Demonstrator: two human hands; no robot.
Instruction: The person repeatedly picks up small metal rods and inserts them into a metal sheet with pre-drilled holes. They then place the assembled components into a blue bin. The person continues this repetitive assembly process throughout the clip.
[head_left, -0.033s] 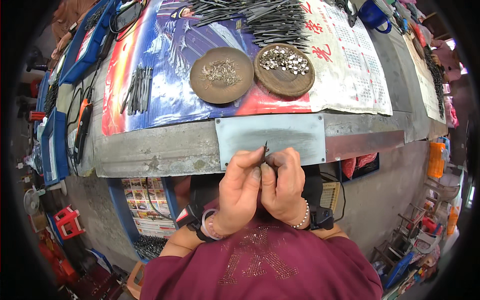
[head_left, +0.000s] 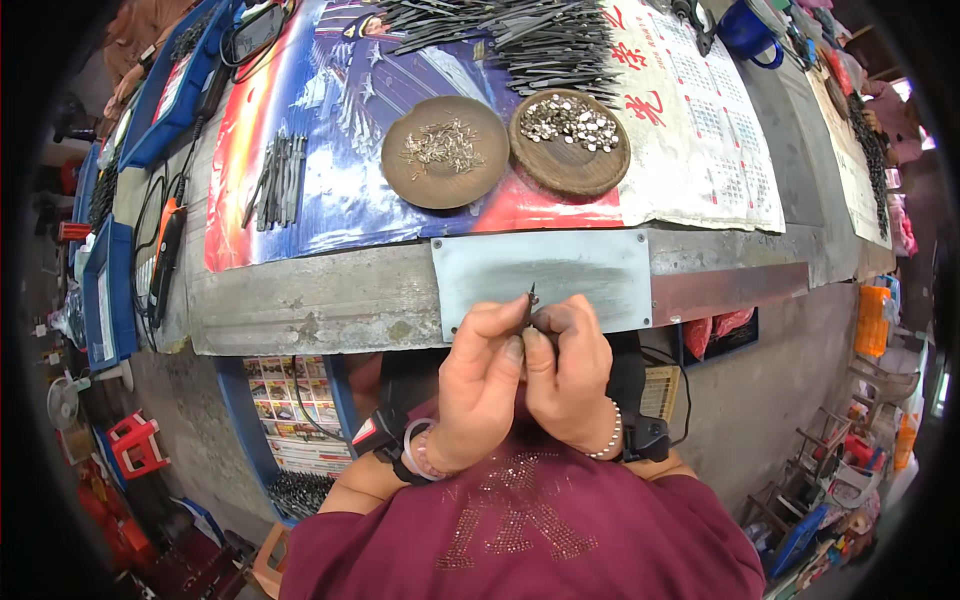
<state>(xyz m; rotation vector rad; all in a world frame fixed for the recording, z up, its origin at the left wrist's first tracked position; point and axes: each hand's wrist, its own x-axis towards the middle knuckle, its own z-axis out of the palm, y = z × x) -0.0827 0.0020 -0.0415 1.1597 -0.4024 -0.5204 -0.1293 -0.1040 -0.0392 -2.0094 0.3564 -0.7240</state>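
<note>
Small dark metal piece [head_left: 531, 300] pinched between fingers of left hand [head_left: 483, 385] and right hand [head_left: 566, 375] (both closed on it), tip protruding upward

Two round brown wooden dishes sit side by side on the glossy printed poster [head_left: 330, 190] — the left dish [head_left: 445, 152] holding small brass-coloured bits, the right dish [head_left: 570, 142] shiny silver pieces. A heap of dark metal strips [head_left: 520, 40] lies beyond; a grey metal plate [head_left: 545, 275] fronts the bench — blue plastic trays [head_left: 105, 290] far left.

Small assembly workshop, worn metal-edged workbench [head_left: 330, 300], heaps of dark metal pieces [head_left: 530, 40]; two round trays of tiny parts [head_left: 445, 152]
</note>
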